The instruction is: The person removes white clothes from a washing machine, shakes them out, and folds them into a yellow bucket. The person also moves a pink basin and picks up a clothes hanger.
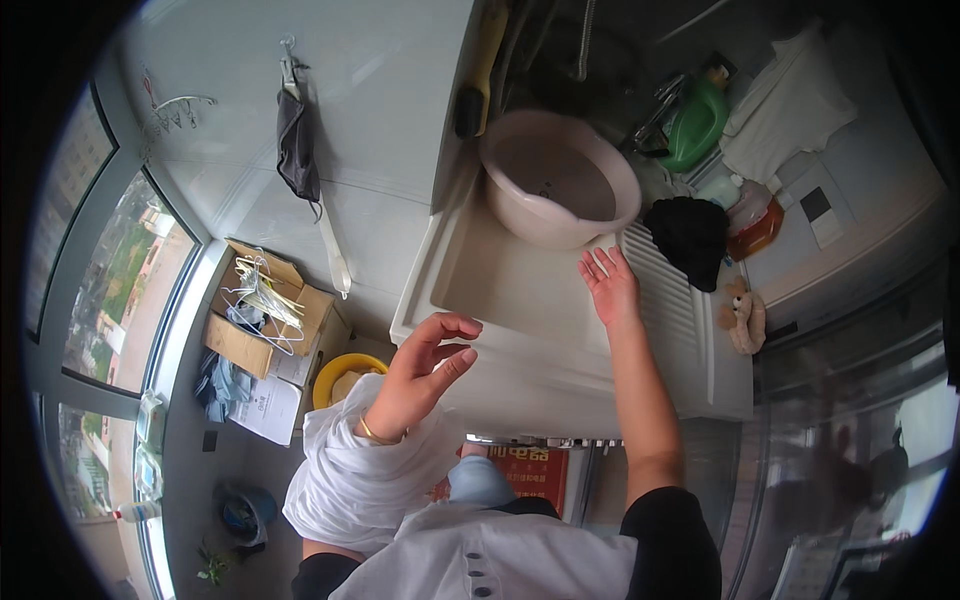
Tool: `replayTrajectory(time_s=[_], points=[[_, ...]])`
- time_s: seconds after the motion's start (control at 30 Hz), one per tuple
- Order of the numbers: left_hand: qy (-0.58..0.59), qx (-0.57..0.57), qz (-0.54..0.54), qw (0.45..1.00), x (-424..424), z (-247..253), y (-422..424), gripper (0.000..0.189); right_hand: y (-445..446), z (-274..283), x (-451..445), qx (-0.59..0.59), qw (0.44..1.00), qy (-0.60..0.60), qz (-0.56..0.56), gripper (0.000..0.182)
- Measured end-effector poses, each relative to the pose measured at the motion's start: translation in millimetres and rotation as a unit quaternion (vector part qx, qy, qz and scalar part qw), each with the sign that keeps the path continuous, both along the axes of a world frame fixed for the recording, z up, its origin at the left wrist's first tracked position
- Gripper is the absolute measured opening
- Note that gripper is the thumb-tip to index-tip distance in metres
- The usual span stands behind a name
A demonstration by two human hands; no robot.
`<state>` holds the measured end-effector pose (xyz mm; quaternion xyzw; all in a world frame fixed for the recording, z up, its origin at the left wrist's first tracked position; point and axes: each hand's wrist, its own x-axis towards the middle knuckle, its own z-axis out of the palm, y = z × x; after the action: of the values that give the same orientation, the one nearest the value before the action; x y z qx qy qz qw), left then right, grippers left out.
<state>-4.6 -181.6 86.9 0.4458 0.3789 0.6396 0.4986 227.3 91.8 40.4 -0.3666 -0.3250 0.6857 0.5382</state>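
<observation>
My left hand [429, 364] hovers before the front rim of a white laundry sink [499, 289], fingers curled but apart, with nothing in it. A bunched white cloth [352, 491] hangs over my left forearm, just behind a gold-coloured bracelet [375, 433]. My right hand [613, 289] is over the sink with its palm turned up, holding nothing. Its fingertips are close to a pale pink plastic basin [525, 214], though contact cannot be told. The basin stands at the back of the sink and seems to hold water. To the right runs the ribbed washboard [660, 307].
A black cloth [690, 236] lies on the sink's right side, near a green plastic scoop [697, 127], bottles with orange liquid [757, 232] and a plush toy [742, 315]. Leftward are a cardboard box [240, 341] of hangers and a yellow basin [334, 375]. A brush [472, 105] leans behind.
</observation>
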Motion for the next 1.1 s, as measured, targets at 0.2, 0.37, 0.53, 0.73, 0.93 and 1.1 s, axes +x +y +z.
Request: replayTrajectory(time_s=[0.2, 0.37, 0.53, 0.73, 0.93, 1.1], points=[[0.011, -0.060, 0.055, 0.997, 36.1, -0.1, 64.1, 0.027, 92.3, -1.7, 3.6, -0.046, 0.994, 0.022, 0.094, 0.044], [0.018, -0.100, 0.096, 0.990, 33.2, -13.7, 92.3, 0.032, 88.2, -10.3, -19.8, -0.013, 0.998, -0.011, 0.064, 0.028], [0.040, -0.094, 0.108, 0.989, 25.4, -19.1, 127.1, 0.047, 82.5, -11.4, -7.7, -0.016, 0.998, -0.024, 0.052, 0.027], [-0.012, -0.111, 0.125, 0.986, 8.4, -27.7, 165.8, 0.063, 47.3, -5.5, -6.3, 0.000, 0.998, -0.007, 0.068, 0.028], [-0.121, -0.120, 0.120, 0.978, 4.6, -36.5, 186.1, 0.073, 15.1, -8.4, 3.9, -0.012, 0.996, 0.012, 0.093, 0.033], [-0.130, -0.123, 0.138, 0.974, 1.2, -30.1, 194.6, 0.071, -22.2, 10.7, 8.6, -0.031, 0.996, -0.015, 0.085, 0.028]])
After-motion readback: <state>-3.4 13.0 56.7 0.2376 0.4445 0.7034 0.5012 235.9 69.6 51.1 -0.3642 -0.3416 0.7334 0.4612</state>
